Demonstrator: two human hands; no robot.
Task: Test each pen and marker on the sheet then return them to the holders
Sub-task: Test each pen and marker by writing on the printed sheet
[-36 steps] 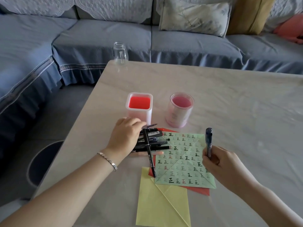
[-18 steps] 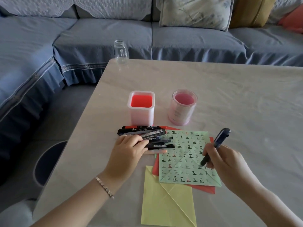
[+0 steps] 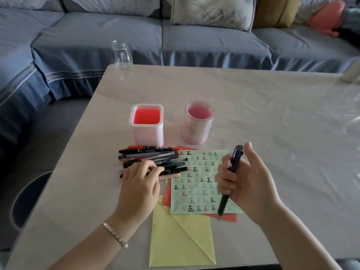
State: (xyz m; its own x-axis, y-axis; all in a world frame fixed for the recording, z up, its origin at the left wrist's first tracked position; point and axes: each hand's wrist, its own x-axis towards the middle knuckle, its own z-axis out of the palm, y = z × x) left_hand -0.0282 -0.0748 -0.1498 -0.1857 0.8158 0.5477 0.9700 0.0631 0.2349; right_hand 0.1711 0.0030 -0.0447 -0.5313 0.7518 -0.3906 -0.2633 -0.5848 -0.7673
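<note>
A green sheet covered in small written marks lies on the table over a red sheet. My right hand grips a dark blue pen upright above the sheet's right side, tip pointing down. A pile of black and red pens and markers lies left of the sheet. My left hand rests on the pile's near side, fingers curled around one black pen there. Behind the pile stand a square holder with a red inside and a round pink holder.
A yellow folded sheet lies near the table's front edge. A clear glass jar stands at the far left corner. A blue sofa with cushions runs behind and left of the table. A dark round stool sits low on the left.
My right hand has lifted the blue pen off the sheet and turned it more upright. My left hand has shifted slightly over the pile and closed on a pen.
</note>
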